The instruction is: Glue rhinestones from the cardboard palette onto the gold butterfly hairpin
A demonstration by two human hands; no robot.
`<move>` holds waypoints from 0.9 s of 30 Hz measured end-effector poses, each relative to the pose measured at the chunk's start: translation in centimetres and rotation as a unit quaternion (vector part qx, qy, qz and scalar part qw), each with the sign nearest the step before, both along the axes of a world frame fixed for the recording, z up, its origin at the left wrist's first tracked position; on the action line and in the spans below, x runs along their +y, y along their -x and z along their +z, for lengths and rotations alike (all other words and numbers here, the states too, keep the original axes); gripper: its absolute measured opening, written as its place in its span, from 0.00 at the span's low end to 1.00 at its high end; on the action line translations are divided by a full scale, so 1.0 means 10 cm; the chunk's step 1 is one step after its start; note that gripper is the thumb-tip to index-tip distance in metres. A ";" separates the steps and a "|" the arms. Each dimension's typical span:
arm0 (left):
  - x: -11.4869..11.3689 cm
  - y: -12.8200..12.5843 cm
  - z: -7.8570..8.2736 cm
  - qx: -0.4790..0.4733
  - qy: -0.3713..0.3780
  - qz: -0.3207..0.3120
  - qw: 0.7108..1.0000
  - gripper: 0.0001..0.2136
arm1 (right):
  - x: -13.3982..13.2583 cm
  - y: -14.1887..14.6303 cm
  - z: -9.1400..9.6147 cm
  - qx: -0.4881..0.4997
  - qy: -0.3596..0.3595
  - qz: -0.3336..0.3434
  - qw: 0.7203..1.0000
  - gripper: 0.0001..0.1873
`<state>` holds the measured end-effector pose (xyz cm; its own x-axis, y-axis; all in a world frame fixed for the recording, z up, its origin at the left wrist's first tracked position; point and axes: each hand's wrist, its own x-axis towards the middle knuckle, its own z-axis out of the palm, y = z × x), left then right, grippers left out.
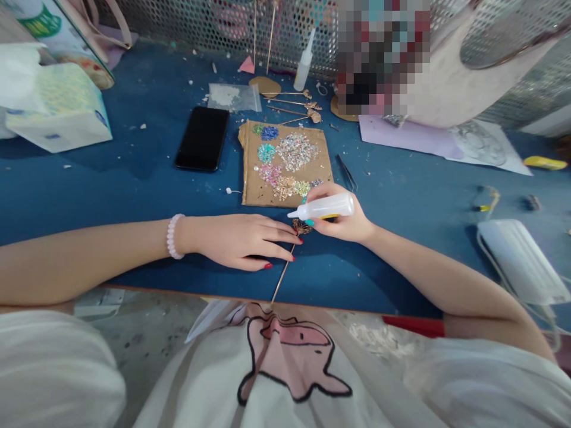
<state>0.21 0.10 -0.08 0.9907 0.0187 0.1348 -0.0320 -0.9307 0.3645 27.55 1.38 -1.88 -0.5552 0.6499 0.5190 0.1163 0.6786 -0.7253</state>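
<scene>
My right hand (352, 223) is closed round a small white glue bottle (332, 206), tilted nearly flat with its nozzle pointing left. Just under the nozzle lies the gold filigree head of a hairpin (302, 226), whose thin stick runs toward the table's front edge. My left hand (250, 241) lies palm down with fingers stretched and spread, fingertips resting across the stick near that head. Beyond both hands is a cardboard piece (252, 193) bearing small heaps of coloured beads or chips (298, 151). Black tweezers (347, 173) lie to its right.
A phone (203, 139) and a plastic bag of white bits (235, 97) lie left of the cardboard. Behind it are several hairpins (312, 107) and another glue bottle (304, 65) standing upright. A tissue pack (57, 113) is far left; a white corded device (521, 258) is at right.
</scene>
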 end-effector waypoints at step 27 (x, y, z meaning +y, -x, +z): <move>0.00 0.00 0.02 0.010 0.000 -0.001 1.000 0.19 | -0.02 0.01 0.05 0.043 0.044 0.012 0.998 0.18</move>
<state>0.24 0.08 0.16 0.9931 0.0174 0.1158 -0.0263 -0.9304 0.3655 27.45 1.22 -1.40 -0.5278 0.6819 0.5064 0.0352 0.6132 -0.7891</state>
